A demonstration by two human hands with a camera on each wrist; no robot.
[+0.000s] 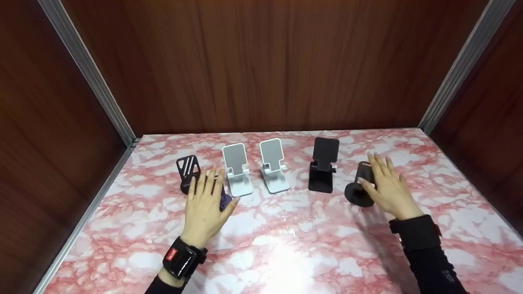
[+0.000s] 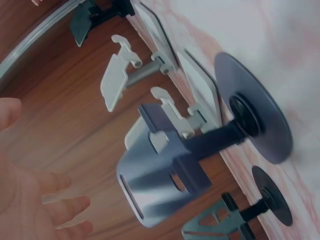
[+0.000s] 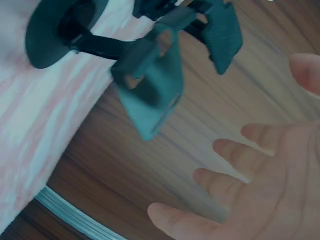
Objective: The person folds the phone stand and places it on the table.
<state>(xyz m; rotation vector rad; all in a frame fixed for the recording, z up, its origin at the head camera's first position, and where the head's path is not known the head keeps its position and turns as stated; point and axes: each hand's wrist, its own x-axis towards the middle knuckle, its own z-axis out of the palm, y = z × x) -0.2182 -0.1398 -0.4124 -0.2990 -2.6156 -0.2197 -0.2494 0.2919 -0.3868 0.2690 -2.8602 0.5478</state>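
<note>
My left hand [image 1: 203, 208] hovers with straight, spread fingers over a dark purple-blue phone stand [image 1: 226, 200], covering most of it in the head view. The left wrist view shows this stand's round base and slotted cradle [image 2: 155, 175] whole, with a gap between it and my fingers. On the right, my right hand [image 1: 390, 190] is held flat with fingers extended, partly covering a black round-based phone stand [image 1: 359, 196]. In the right wrist view that stand's cradle [image 3: 152, 95] is apart from the fingers. Neither hand holds anything.
Two white phone stands [image 1: 240, 183] [image 1: 274, 179] stand mid-table, with a black square-based stand [image 1: 322, 179] to their right. A black stand with a slotted plate [image 1: 188, 165] is at far left. Wood-look panels [image 1: 278, 65] enclose the pink-and-white marbled table [image 1: 245, 261].
</note>
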